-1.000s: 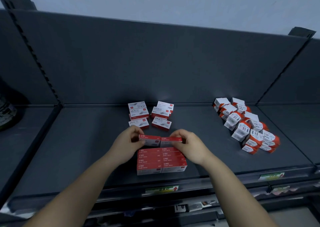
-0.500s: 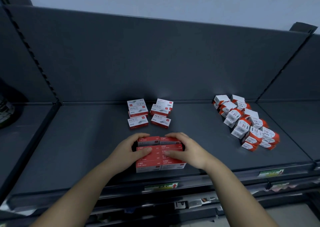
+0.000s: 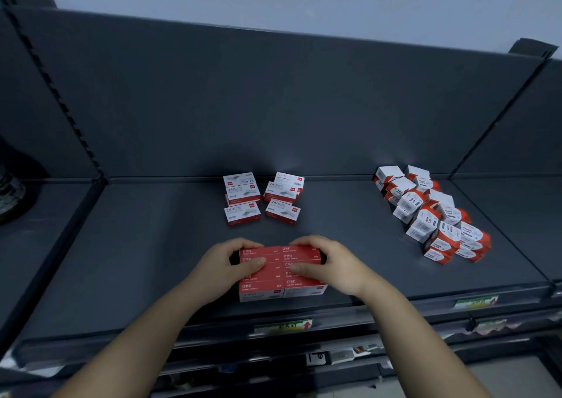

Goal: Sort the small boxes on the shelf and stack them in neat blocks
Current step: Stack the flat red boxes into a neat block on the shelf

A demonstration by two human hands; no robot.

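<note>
Both hands, left hand (image 3: 223, 265) and right hand (image 3: 330, 265), clamp the red box block (image 3: 281, 276) at the shelf (image 3: 137, 260) front, squaring it. Next up, probably the loose white boxes (image 3: 263, 198) behind.

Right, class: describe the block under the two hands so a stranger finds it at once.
On the dark grey shelf, look mid-front. The red block sits there between the left hand and right hand. Unlike the white-topped boxes behind and the jumbled pile rightward, its top is red.
</note>
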